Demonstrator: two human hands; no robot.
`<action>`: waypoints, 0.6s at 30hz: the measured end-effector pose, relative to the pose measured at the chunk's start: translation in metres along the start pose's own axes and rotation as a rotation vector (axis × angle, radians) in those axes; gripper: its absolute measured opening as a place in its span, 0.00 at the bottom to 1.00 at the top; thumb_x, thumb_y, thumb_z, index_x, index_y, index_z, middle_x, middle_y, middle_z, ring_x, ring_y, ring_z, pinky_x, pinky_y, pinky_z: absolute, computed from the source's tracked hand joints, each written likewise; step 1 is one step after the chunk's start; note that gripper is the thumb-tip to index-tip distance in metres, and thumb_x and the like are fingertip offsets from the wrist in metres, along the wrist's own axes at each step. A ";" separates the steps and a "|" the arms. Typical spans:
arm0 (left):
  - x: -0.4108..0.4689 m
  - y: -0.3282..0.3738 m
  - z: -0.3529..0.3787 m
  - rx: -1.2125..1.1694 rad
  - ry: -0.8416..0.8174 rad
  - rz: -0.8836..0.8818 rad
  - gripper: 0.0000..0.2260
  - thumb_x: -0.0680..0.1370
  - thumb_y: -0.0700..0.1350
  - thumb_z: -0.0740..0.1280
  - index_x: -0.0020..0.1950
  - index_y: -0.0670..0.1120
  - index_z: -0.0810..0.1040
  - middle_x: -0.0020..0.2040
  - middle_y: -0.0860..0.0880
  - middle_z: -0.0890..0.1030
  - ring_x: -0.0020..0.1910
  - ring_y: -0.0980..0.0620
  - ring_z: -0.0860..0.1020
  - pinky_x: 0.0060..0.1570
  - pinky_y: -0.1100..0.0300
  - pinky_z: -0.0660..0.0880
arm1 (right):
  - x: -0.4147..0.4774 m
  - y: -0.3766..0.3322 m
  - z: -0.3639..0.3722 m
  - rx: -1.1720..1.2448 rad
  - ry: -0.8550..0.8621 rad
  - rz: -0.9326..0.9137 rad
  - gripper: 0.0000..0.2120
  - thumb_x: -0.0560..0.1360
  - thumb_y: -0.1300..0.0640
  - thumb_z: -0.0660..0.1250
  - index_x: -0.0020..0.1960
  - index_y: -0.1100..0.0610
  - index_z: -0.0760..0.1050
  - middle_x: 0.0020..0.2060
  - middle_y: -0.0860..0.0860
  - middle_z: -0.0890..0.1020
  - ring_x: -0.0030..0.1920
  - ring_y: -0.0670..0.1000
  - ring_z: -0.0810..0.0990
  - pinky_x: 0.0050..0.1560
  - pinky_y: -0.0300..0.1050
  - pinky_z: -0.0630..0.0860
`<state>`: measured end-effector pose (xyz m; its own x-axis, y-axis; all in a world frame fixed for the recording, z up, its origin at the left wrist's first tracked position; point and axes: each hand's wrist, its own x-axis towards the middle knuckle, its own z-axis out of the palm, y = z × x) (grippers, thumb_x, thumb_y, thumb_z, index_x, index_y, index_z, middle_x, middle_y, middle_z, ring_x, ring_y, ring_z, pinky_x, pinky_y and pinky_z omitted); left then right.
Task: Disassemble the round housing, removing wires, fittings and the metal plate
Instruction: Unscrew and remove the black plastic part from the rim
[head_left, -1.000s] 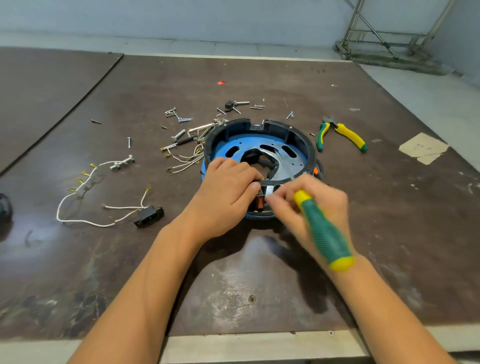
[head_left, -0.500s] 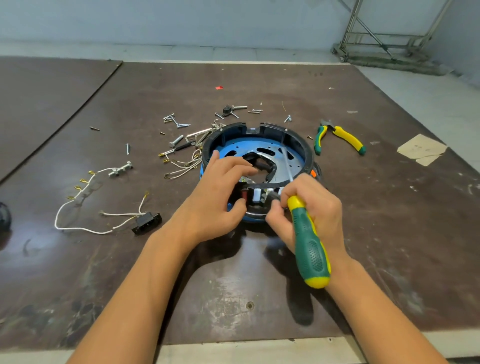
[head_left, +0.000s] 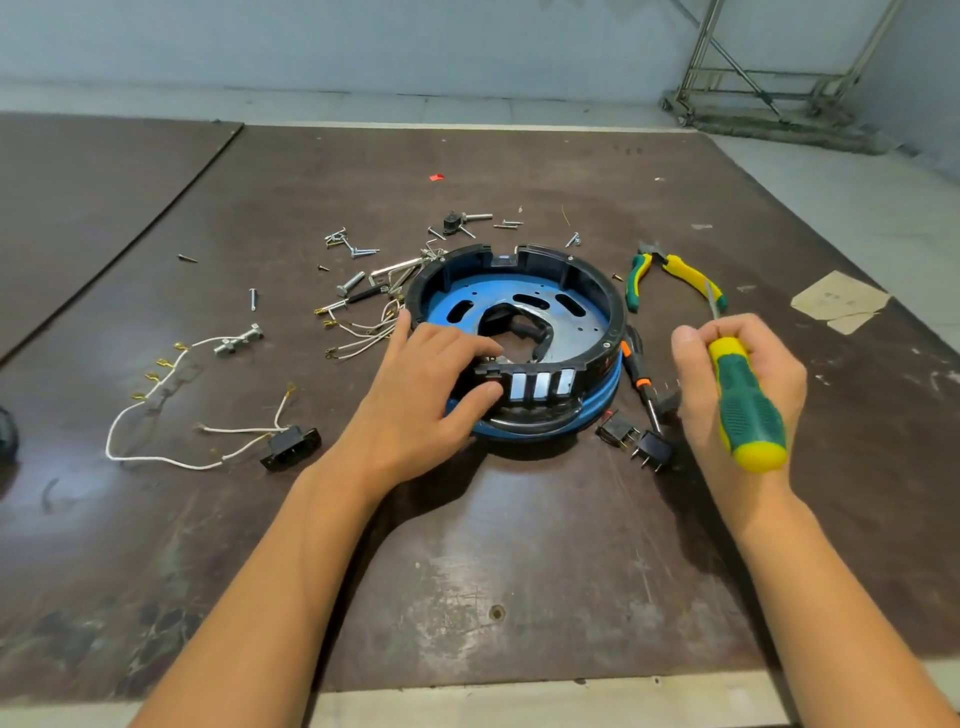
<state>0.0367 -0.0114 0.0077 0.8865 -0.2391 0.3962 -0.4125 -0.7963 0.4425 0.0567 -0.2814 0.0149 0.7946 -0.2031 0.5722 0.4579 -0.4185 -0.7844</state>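
The brown bench (head_left: 519, 571) is seen from its near edge, and the round housing (head_left: 550, 260) is set in the middle of it. The near rim of the housing is pinched by the left hand (head_left: 426, 400), with the thumb pressed on the outside wall and the fingers bent over the top. Half a second ago that hand was spread inside the ring.

The right hand (head_left: 737, 384) has been pulled off to the right and is kept apart from the housing. One green and yellow screwdriver (head_left: 748, 410) is gripped in it, with the thin shaft pointed up and away. Before, the tip was poked into the housing.

Two small black fittings (head_left: 615, 428) are now shown just beside that hand. One blue metal plate (head_left: 576, 319) is held inside the ring. At the left, one black plug (head_left: 290, 448) is joined to white wire (head_left: 236, 430). Farther off, one pair of pliers (head_left: 685, 273) is laid at the right. Loose screws (head_left: 358, 253) are scattered behind, and they are too small to be counted.
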 end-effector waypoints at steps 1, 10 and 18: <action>0.000 0.000 -0.001 -0.020 -0.005 -0.004 0.15 0.80 0.54 0.61 0.65 0.53 0.76 0.57 0.57 0.78 0.63 0.57 0.69 0.79 0.42 0.43 | -0.002 -0.005 0.003 0.133 -0.025 0.042 0.11 0.82 0.49 0.67 0.45 0.55 0.76 0.30 0.50 0.77 0.27 0.46 0.73 0.31 0.39 0.71; 0.000 0.002 -0.005 -0.093 -0.051 -0.032 0.16 0.79 0.51 0.60 0.65 0.52 0.77 0.57 0.55 0.78 0.63 0.57 0.67 0.76 0.36 0.48 | -0.013 -0.026 0.020 0.798 -0.303 0.322 0.16 0.75 0.46 0.61 0.36 0.54 0.80 0.28 0.56 0.79 0.21 0.51 0.69 0.22 0.36 0.62; 0.001 0.001 -0.005 -0.145 -0.038 -0.041 0.14 0.78 0.51 0.62 0.63 0.55 0.77 0.56 0.58 0.78 0.63 0.60 0.67 0.77 0.36 0.46 | -0.019 -0.023 0.023 0.646 -0.379 0.227 0.16 0.77 0.51 0.63 0.37 0.58 0.81 0.29 0.59 0.80 0.21 0.52 0.71 0.25 0.37 0.69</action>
<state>0.0360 -0.0097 0.0122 0.9095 -0.2306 0.3458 -0.3990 -0.7176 0.5708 0.0405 -0.2473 0.0164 0.9253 0.1429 0.3514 0.3168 0.2185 -0.9230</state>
